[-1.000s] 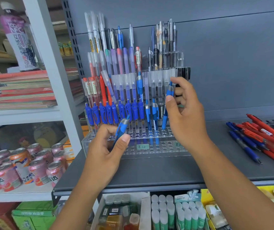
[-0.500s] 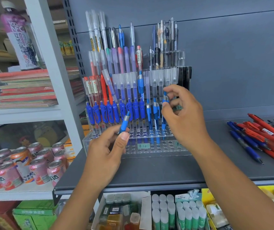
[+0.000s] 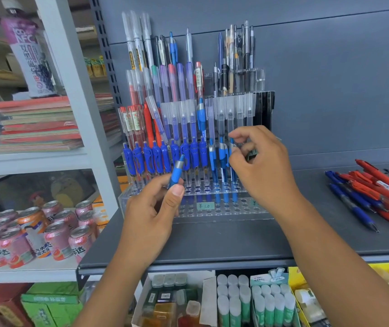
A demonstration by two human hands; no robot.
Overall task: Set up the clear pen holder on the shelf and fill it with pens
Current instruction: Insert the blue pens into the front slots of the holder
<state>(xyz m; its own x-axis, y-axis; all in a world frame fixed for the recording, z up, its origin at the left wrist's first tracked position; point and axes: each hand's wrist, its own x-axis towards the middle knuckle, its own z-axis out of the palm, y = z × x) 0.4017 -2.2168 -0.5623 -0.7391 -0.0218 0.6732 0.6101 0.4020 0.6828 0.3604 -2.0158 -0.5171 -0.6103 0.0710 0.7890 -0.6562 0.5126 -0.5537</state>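
Note:
A clear tiered pen holder (image 3: 243,208) stands at the back of the grey shelf (image 3: 212,241), packed with blue, red, purple and clear pens; its front rows of holes are mostly bare. My left hand (image 3: 151,215) pinches a loose blue pen (image 3: 176,172), tilted, just in front of the holder's left half. My right hand (image 3: 261,168) has thumb and forefinger closed on the top of another blue pen (image 3: 234,186), which stands upright in a hole near the holder's middle, beside two similar pens.
Loose red and blue pens (image 3: 377,192) lie on the shelf's right side. A white rack to the left holds stacked notebooks (image 3: 35,123), a drink bottle (image 3: 28,60) and several cans (image 3: 35,232). Glue sticks (image 3: 259,303) and small bottles sit below the shelf.
My right hand has moved down, lowering its blue pen into a hole of the holder. My left hand has lifted its pen slightly and shifted a little right.

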